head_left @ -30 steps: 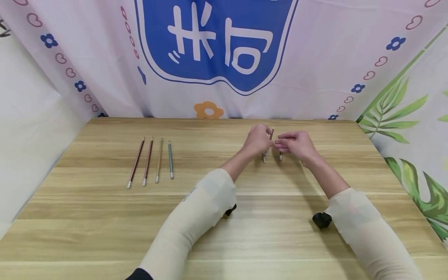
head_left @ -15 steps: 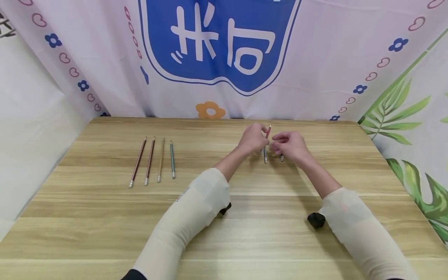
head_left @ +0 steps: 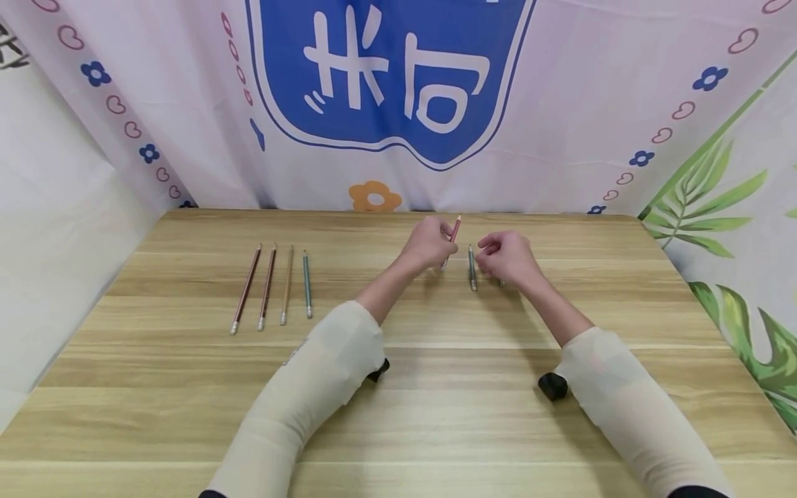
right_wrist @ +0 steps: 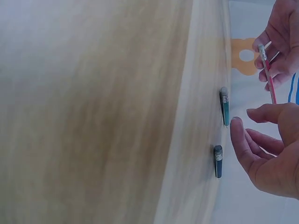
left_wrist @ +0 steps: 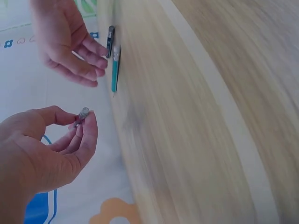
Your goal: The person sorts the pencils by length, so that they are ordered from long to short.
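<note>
A red pencil (head_left: 456, 228) is pinched between the thumb and fingers of my left hand (head_left: 428, 243), tilted with its sharpened tip up and away; its eraser end (left_wrist: 84, 112) faces the left wrist camera. To the right, my right hand (head_left: 507, 259) hovers with loosely bent fingers, thumb and index apart, nothing between them. Just left of it a short teal pencil (head_left: 472, 268) lies on the table, eraser end towards me. A dark pencil (right_wrist: 218, 162) lies beneath the right hand, mostly hidden in the head view but plain in the right wrist view.
On the left of the wooden table (head_left: 436, 429) lies a row: two dark red pencils (head_left: 246, 289), a tan pencil (head_left: 287, 285) and a teal-blue pencil (head_left: 307, 283), erasers towards me. A printed curtain (head_left: 187, 124) hangs along the table's far edge.
My left hand has moved left with the red pencil, away from the teal pencil, which now shows fully. The right hand has shifted slightly left. The row of pencils stays put.
</note>
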{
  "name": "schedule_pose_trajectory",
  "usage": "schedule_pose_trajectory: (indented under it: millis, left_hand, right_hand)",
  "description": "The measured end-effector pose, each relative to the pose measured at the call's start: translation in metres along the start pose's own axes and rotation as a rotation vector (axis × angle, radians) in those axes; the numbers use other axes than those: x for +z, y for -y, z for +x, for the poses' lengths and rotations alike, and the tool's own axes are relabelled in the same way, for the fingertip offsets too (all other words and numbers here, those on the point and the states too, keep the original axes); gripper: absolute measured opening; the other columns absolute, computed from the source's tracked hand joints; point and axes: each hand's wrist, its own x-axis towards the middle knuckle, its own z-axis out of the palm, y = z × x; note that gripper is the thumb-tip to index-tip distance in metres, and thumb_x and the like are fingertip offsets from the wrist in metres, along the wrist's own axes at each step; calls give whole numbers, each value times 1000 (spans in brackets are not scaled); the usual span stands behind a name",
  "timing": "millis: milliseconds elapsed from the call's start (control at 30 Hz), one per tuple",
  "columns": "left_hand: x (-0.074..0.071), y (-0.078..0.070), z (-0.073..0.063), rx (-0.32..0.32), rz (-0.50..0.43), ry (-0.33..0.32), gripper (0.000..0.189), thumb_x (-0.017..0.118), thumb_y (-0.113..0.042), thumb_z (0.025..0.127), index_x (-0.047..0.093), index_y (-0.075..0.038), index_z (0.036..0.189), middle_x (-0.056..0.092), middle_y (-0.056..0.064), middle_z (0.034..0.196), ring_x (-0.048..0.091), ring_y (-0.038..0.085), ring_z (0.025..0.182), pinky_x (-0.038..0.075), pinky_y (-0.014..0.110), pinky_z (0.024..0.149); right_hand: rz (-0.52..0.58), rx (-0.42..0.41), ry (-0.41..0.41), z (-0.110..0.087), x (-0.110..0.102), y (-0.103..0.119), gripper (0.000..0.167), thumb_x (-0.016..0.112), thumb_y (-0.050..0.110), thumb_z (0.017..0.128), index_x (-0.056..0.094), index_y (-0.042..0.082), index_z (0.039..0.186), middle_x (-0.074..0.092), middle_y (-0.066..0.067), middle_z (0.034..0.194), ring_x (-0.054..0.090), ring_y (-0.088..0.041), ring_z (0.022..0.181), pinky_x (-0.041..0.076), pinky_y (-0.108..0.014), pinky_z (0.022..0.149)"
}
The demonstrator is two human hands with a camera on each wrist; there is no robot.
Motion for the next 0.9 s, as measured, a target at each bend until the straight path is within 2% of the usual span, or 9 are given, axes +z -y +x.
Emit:
schedule_pose_trajectory:
  millis: [200, 400, 500, 633, 900]
  left_hand:
    - [-11, 9, -5, -31, -100, -1, 33, 68, 5, 92, 65, 6, 125, 75, 20, 107, 73, 25, 81, 62, 22, 58]
    - [-22, 18, -12, -19, -185, 14, 43, 66, 12, 92, 59, 6, 134, 71, 23, 101, 66, 19, 66, 67, 32, 65]
    - [-28, 23, -16, 7, -185, 19, 42, 66, 13, 92, 59, 5, 132, 70, 23, 97, 64, 18, 62, 68, 39, 69]
    - [-35, 28, -19, 25, -165, 16, 38, 66, 13, 92, 61, 6, 128, 68, 20, 92, 64, 17, 60, 68, 41, 70]
    - [-46, 35, -23, 31, -150, 2, 36, 68, 13, 91, 62, 10, 126, 67, 20, 91, 64, 16, 59, 68, 41, 70]
  right_hand:
    - [-7, 16, 26, 1, 4, 1, 33, 67, -3, 91, 64, -16, 121, 72, -27, 102, 73, -24, 72, 64, -23, 62]
    - [-44, 15, 73, 4, 10, 1, 37, 76, 0, 89, 64, -15, 121, 73, -26, 97, 69, -15, 59, 62, -23, 54]
    - [-66, 19, 88, 6, 13, 1, 40, 79, 2, 88, 63, -14, 122, 73, -24, 95, 66, -12, 55, 60, -22, 50]
    - [-88, 16, 98, 7, 16, 2, 43, 79, 0, 87, 62, -13, 125, 74, -22, 94, 66, -10, 53, 60, -21, 50]
    - [-99, 18, 105, 8, 17, 4, 39, 70, -5, 86, 62, -13, 123, 75, -21, 88, 66, -11, 51, 57, -19, 48]
